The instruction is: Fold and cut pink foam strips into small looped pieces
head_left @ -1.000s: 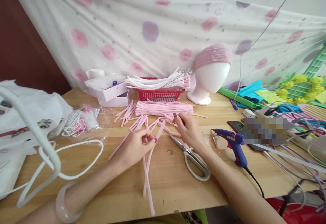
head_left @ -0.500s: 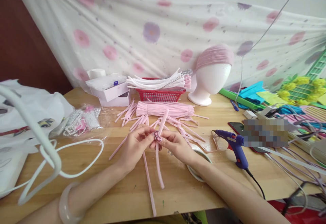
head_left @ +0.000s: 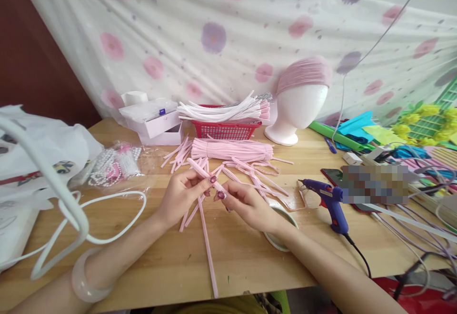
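Observation:
A pink pipe cleaner (head_left: 195, 167) slants between my two hands above the table. My left hand (head_left: 178, 199) pinches it around the middle, thumb on top. Lower down, near its other end, the closed fingers of my right hand (head_left: 248, 204) grip it. One long pink pipe cleaner (head_left: 207, 252) lies below my hands, reaching toward the table's front edge. Just beyond them is a tied bundle of pink pipe cleaners (head_left: 233, 151), with several loose pieces (head_left: 250, 176) scattered around it. My right wrist partly covers a round tape roll (head_left: 274, 244).
A blue glue gun (head_left: 332, 204) rests to the right, near a phone (head_left: 332, 177) and cables. Behind stand a red basket (head_left: 228, 131) of white pipe cleaners and a white foam head (head_left: 300, 109). Bagged beads (head_left: 114, 169) and a white looped tube (head_left: 53, 181) are left.
The held pipe cleaner has turned from nearly upright to slanting, its upper end now pointing up and left. My hands have moved slightly apart along it.

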The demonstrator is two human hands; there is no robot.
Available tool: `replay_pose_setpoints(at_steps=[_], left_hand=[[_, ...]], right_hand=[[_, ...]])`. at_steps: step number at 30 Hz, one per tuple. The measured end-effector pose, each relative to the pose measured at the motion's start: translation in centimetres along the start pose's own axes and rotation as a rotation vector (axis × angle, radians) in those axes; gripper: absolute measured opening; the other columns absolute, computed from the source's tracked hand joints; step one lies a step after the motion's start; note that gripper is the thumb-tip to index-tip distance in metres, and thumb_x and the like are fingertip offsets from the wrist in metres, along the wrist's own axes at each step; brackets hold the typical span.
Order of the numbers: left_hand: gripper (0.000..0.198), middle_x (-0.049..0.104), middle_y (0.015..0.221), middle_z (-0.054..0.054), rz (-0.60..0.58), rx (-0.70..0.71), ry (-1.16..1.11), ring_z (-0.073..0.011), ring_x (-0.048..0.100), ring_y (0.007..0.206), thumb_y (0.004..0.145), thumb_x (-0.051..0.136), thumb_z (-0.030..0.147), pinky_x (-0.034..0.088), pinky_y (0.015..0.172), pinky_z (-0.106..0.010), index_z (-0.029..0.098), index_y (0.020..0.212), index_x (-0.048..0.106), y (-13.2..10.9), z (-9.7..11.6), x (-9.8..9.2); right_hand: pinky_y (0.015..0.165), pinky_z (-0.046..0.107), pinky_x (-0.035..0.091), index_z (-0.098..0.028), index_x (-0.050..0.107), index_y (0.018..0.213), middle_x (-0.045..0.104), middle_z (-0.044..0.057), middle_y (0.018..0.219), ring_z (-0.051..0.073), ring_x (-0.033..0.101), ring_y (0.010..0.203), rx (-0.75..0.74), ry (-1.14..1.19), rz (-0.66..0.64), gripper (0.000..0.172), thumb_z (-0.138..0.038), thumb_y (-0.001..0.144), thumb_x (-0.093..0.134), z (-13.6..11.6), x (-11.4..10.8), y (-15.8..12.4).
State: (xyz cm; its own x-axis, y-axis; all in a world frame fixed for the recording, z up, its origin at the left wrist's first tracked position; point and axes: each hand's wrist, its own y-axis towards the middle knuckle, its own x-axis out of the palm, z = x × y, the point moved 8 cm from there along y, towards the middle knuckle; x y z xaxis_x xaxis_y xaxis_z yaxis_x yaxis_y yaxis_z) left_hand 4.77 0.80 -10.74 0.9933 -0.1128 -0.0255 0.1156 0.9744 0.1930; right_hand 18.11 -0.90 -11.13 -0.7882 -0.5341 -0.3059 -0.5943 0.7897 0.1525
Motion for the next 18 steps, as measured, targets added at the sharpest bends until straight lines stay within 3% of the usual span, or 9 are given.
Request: replay_pose_setpoints(at_steps=[3, 8, 10, 15, 18], left_hand=[[0.025, 0.071, 0.071, -0.002, 0.021, 0.031, 0.026, -0.0158, 0.064, 0.063, 0.074, 0.073, 0.04, 0.053, 0.061, -0.026, 0.016, 0.078, 0.072, -0.1, 0.4, -0.1], [0.025, 0.071, 0.07, -0.003, 0.037, 0.033, 0.022, -0.0165, 0.066, 0.063, 0.073, 0.074, 0.039, 0.055, 0.061, -0.027, 0.015, 0.076, 0.071, -0.2, 0.9, -0.1], [0.025, 0.071, 0.069, -0.002, -0.04, -0.002, -0.03, -0.0168, 0.066, 0.064, 0.07, 0.077, 0.038, 0.055, 0.062, -0.027, 0.016, 0.078, 0.071, -0.2, 0.8, 0.5], [0.029, 0.068, 0.068, -0.003, -0.436, -0.084, -0.148, -0.0212, 0.069, 0.067, 0.072, 0.075, 0.043, 0.058, 0.072, -0.039, 0.019, 0.088, 0.071, -0.8, 0.8, 3.1], [0.029, 0.067, 0.075, -0.005, -0.41, 0.007, -0.017, -0.0208, 0.067, 0.071, 0.07, 0.076, 0.046, 0.057, 0.07, -0.036, 0.019, 0.081, 0.074, -0.6, 1.6, 2.7]], right_hand=[[0.065, 0.025, 0.037, -0.016, 0.06, 0.098, 0.051, 0.0, 0.076, 0.012, 0.046, 0.069, -0.02, -0.095, -0.022, 0.027, -0.036, 0.098, 0.042, -0.2, 0.2, -0.3], [0.066, 0.025, 0.036, -0.016, 0.061, 0.097, 0.048, -0.002, 0.071, 0.012, 0.044, 0.066, -0.017, -0.064, -0.03, 0.028, -0.035, 0.099, 0.04, -0.5, 0.2, -0.3], [0.066, 0.026, 0.036, -0.015, 0.061, 0.092, 0.047, -0.002, 0.068, 0.012, 0.043, 0.064, 0.005, 0.056, -0.062, 0.027, -0.034, 0.097, 0.042, -0.5, 0.4, -0.2], [0.063, 0.029, 0.039, -0.013, 0.064, 0.072, 0.049, -0.001, 0.059, 0.011, 0.041, 0.054, 0.13, 0.586, -0.185, 0.02, -0.029, 0.082, 0.055, 0.2, 1.7, 0.0], [0.065, 0.031, 0.042, -0.012, 0.064, 0.069, 0.047, -0.002, 0.053, 0.011, 0.038, 0.049, 0.188, 0.774, -0.229, 0.017, -0.025, 0.077, 0.055, 0.5, 2.3, -0.1]])
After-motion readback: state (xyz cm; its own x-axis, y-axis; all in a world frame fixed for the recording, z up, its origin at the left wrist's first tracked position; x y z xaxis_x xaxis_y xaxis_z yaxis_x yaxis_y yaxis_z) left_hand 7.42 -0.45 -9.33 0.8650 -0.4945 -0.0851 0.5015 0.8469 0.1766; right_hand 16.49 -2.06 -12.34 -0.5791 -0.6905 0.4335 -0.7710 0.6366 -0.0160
